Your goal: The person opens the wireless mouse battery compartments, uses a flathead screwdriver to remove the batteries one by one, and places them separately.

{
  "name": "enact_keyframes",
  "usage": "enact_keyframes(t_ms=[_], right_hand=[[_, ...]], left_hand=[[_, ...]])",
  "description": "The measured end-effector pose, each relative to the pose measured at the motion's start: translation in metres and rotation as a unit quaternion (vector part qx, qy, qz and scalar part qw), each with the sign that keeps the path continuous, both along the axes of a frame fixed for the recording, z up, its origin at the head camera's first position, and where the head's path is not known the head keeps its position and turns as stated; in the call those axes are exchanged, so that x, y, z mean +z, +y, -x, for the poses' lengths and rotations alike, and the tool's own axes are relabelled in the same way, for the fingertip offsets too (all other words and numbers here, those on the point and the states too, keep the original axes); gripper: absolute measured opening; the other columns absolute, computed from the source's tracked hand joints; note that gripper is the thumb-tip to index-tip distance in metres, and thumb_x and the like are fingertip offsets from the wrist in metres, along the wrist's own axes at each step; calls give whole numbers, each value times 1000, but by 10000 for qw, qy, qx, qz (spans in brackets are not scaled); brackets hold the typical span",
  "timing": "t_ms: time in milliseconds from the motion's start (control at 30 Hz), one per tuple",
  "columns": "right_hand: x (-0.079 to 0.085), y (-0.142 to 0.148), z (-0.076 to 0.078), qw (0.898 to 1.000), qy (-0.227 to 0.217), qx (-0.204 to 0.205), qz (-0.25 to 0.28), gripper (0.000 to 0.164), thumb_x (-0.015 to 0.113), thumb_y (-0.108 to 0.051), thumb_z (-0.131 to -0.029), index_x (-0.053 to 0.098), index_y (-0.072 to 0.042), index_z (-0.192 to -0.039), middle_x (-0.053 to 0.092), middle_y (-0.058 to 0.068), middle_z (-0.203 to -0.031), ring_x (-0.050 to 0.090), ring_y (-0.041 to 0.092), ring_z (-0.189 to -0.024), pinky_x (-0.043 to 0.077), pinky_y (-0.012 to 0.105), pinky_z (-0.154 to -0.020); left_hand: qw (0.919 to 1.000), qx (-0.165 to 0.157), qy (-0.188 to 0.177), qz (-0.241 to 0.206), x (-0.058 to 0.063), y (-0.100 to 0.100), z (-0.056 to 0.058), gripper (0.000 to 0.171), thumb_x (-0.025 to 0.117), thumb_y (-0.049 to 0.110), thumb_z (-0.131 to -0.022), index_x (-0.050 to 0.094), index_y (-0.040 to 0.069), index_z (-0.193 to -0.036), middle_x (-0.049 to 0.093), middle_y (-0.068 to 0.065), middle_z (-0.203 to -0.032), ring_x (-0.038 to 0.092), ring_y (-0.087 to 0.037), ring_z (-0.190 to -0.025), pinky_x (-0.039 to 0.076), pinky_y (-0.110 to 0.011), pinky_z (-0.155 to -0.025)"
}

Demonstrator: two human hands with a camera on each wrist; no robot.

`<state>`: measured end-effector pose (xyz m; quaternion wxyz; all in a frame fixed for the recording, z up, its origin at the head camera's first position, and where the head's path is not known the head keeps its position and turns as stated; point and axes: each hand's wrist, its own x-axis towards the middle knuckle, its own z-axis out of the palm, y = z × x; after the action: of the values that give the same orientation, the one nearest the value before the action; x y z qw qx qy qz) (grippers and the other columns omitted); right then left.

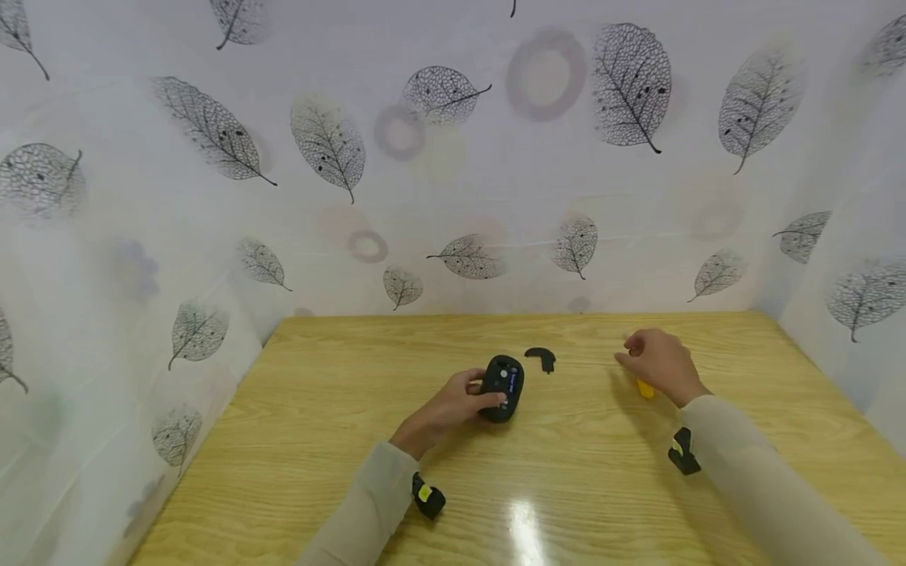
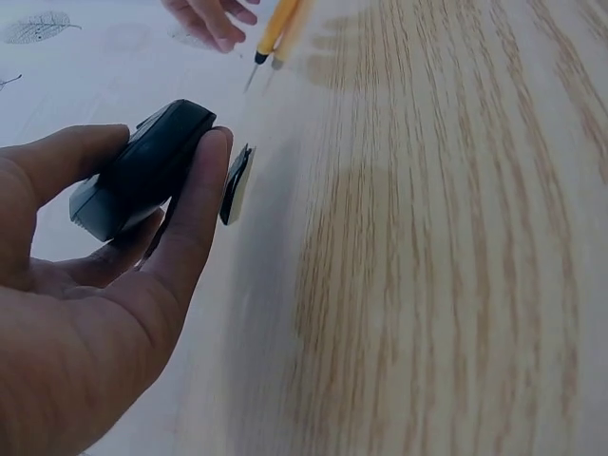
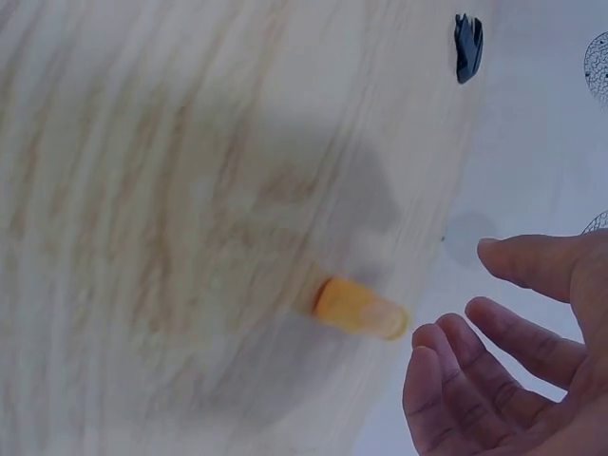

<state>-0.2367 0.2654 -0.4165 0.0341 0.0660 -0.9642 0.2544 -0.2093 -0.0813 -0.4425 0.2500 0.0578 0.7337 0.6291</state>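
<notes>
My left hand [image 1: 453,405] holds a black computer mouse [image 1: 508,376], its labelled underside turned up and the thumb lying on that face. From the left wrist view the mouse [image 2: 157,161] is seen edge-on, gripped between thumb and fingers above the table. Just right of it, a thin black curved cover [image 1: 543,358] lies on the wood. Over a yellow-handled screwdriver [image 1: 645,389] hovers my right hand [image 1: 661,363], fingers loosely bent and holding nothing. The left wrist view shows the screwdriver's [image 2: 277,30] black collar and thin shaft; in the right wrist view its yellow handle [image 3: 359,310] is blurred.
The pale wooden table [image 1: 580,472] reaches back to a white, leaf-patterned curtain [image 1: 453,181], which also hangs along both sides. A tiny dark speck [image 3: 443,238] lies near the fingertips in the right wrist view. Black camera mounts [image 1: 428,497] sit at both wrists.
</notes>
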Motion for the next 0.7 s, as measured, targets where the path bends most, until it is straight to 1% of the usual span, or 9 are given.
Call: enact_keyframes(t_ms=[167,300,433,500,533,567,600,633,700], right_hand=[[-1,11,-7,9996,-137,-206,-106,40,72,-24,-94,69,14,-108,69,28,-100,66,41,-88,56,57,-73],[-2,17,-10,9984,-380,-359,-227,47,73,-28,-93,67,16,-110,68,31,-106,66,44,-90,56,58,-75],[-3,20,-11,9965,-649,-388,-360,52,74,-31,-92,67,17,-112,65,35,-113,66,48,-94,56,60,-78],[-5,21,-12,9959,-735,-389,-368,53,74,-31,-91,67,17,-111,66,35,-111,66,47,-91,56,59,-76],[-5,21,-13,9956,-780,-394,-339,50,75,-32,-91,68,15,-106,68,32,-104,66,43,-85,57,55,-71],[-6,21,-13,9954,-822,-394,-289,45,74,-31,-90,70,13,-97,69,28,-92,65,38,-75,56,49,-64],[-7,21,-14,9952,-865,-391,-227,41,74,-31,-90,69,10,-87,67,22,-81,61,31,-66,52,42,-57],[-8,21,-14,9950,-902,-391,-169,39,74,-31,-90,66,4,-76,63,15,-70,54,24,-59,46,35,-52],[-11,21,-15,9948,-945,-377,-85,41,74,-32,-91,56,-8,-63,49,1,-57,38,15,-52,31,28,-48]], left_hand=[[10000,37,-20,28,1,1,-1,67,76,18,-93,42,-1,-148,67,-16,-124,68,-23,-109,56,-39,-94],[9999,38,27,94,0,2,-1,69,77,19,-92,42,-1,-148,68,-15,-123,68,-23,-108,55,-41,-96],[9999,62,48,86,-1,1,-1,68,76,21,-93,43,-1,-147,68,-14,-121,68,-22,-107,54,-41,-97],[10000,67,48,42,-1,1,-1,66,75,21,-94,44,-2,-146,68,-14,-120,68,-23,-107,55,-40,-96],[10000,73,40,5,-1,1,-1,64,75,21,-94,44,-2,-146,68,-14,-120,68,-23,-107,55,-40,-95],[10000,76,23,-56,-1,1,-1,63,74,19,-95,44,-3,-145,68,-15,-119,68,-23,-106,56,-39,-94],[9999,82,-7,-143,-1,1,-1,61,73,18,-95,44,-3,-145,68,-17,-119,68,-25,-106,57,-39,-92],[9997,90,-35,-221,-1,1,-1,60,72,16,-96,44,-3,-145,67,-18,-119,69,-26,-105,58,-39,-91],[9991,103,-111,-407,0,0,-2,57,71,13,-97,43,-4,-144,66,-20,-119,69,-28,-104,60,-40,-87]])
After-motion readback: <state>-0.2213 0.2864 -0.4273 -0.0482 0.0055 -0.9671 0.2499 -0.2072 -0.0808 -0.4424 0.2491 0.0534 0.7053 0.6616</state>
